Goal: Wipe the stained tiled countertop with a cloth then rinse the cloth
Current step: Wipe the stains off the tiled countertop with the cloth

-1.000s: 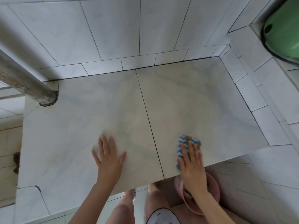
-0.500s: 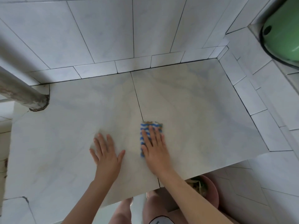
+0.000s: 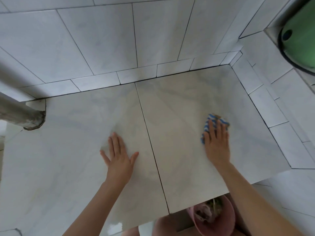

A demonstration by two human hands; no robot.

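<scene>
head view, right hand (image 3: pixel 217 143) flat on cloth (image 3: pixel 211 124)

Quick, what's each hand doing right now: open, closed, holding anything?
Left hand: open, flat on the countertop, holding nothing.
Right hand: open, straight fingers pressing the striped cloth onto the countertop.

Tiled countertop (image 3: pixel 179 103), pale marble-look, dark grout seam down the middle. Left hand (image 3: pixel 119 159) flat, fingers spread, left of seam. Right hand (image 3: pixel 217 143) pressing blue-and-white striped cloth (image 3: pixel 211 121) on right tile. Grey pipe (image 3: pixel 20 113) far left; green basin (image 3: pixel 301 36) upper right; pink bowl (image 3: pixel 219 218) below counter edge.
</scene>
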